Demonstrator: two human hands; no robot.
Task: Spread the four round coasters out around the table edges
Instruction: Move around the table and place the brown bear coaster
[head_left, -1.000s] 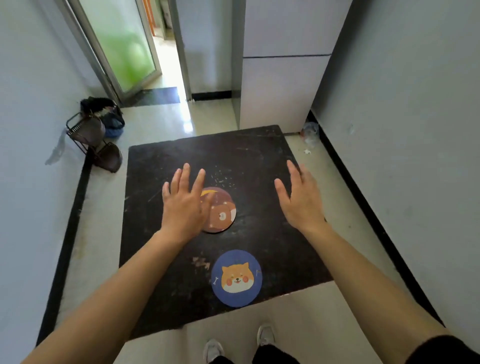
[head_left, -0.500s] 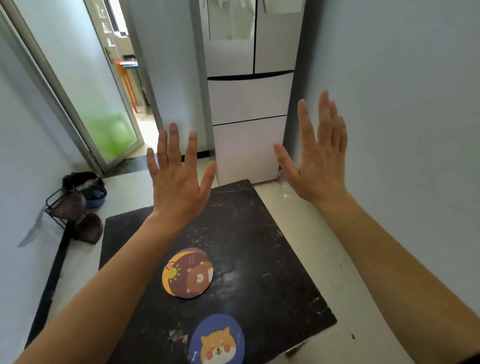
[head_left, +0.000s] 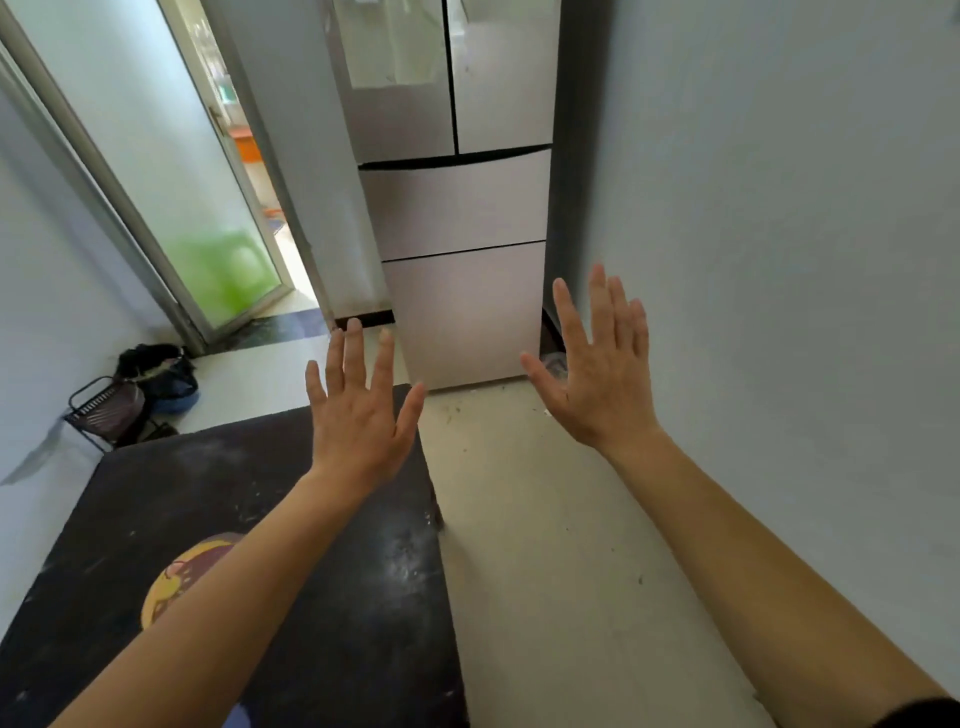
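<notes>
Head view, looking forward and down over a dark table toward a refrigerator standing against the far wall. Both hands are raised in front of the camera with palms turned away and fingers spread wide; neither holds anything. The left hand hangs above the far right corner of the table; the right hand is off to the side, over bare floor between table and wall. Of the four coasters, only two show in part: a brown and yellow coaster lying flat on the table, mostly hidden beneath the left forearm, and a sliver of a blue coaster at the bottom edge of the frame, nearer the person. The other two cannot be seen, and whether the brown and yellow one tops a stack cannot be told. Judged from its appearance, each coaster is a thin, light, flat disc, probably stiff enough to keep its shape and not fragile. Lying flush on the tabletop, it offers no raised edge to pinch. A likely approach is to press fingertips on its face and slide it along the surface toward a table edge, or to drag it past the rim and pinch the overhanging part between thumb and finger. A wire rack stands on the floor by the left wall, clear of the work
</notes>
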